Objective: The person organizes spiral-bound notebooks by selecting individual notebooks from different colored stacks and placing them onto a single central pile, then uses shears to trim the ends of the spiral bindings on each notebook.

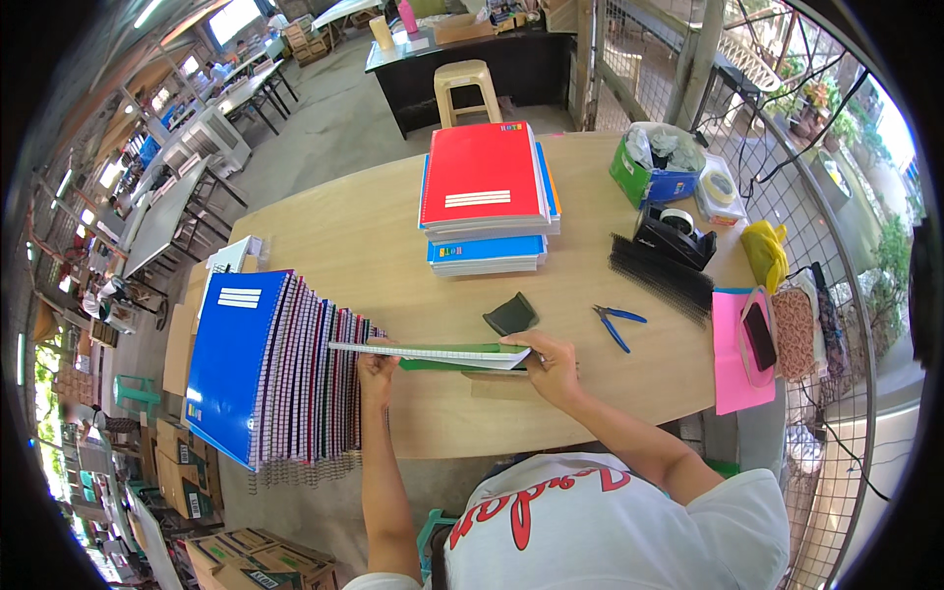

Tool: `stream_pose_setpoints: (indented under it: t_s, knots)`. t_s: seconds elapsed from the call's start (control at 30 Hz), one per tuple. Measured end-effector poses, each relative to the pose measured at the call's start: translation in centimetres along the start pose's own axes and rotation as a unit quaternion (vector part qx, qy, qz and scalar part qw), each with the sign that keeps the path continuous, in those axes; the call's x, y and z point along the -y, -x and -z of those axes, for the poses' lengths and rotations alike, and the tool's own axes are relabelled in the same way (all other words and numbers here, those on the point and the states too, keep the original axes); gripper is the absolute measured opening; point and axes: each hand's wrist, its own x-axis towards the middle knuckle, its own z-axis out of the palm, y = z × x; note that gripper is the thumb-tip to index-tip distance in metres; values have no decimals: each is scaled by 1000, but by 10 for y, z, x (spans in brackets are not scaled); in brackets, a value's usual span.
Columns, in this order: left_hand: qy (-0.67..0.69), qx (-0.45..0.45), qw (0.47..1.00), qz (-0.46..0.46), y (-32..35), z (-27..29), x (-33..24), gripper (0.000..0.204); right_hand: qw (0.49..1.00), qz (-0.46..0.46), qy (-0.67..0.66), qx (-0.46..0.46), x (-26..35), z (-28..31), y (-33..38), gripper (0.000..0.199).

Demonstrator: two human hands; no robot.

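Between my two hands is a green-covered notebook [442, 350], held nearly edge-on above the table so its white page edges show. My left hand [377, 376] grips its left end, close to the row of notebooks. My right hand [553, 368] pinches its right end, where the pages part slightly from the cover. Left of it stands a long row of spiral notebooks [315, 379] with a blue-covered notebook [231, 354] at its outer end. Beyond my hands lies a small black pad-like piece [510, 315]. A stack topped by a red notebook [485, 177] sits farther back.
Blue-handled pliers [619, 324], a black bundle of binding wires [661, 278] and a black tape dispenser [676, 236] lie to the right. A phone [758, 336] rests on a pink folder [733, 369]. A wire mesh fence [836, 393] borders the right side; cardboard boxes [256, 560] stand lower left.
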Motion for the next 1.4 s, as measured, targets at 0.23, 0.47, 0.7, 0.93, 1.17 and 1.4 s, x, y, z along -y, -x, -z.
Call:
stream_pose_setpoints:
  t_s: [0.23,0.47,0.7,0.93,1.17,1.4]
  knots:
    - [15,27,999,7,-4,-4,-2,21,1000,7,-13,-6,-12,1,8,48]
    - [-28,108,994,7,20,-38,31,25,999,-43,4,-28,-56,37,46,39]
    - [-189,-83,978,16,79,-117,45,41,990,-88,109,-32,-132,65,95,36]
    - [-531,158,787,-271,66,-263,-91,50,979,-121,112,124,-129,92,68,47]
    - [-483,151,812,-289,62,-282,-62,29,843,-153,510,-76,-186,221,-30,35]
    - [-535,29,794,-289,62,-313,-60,21,829,42,557,18,-185,246,-33,21]
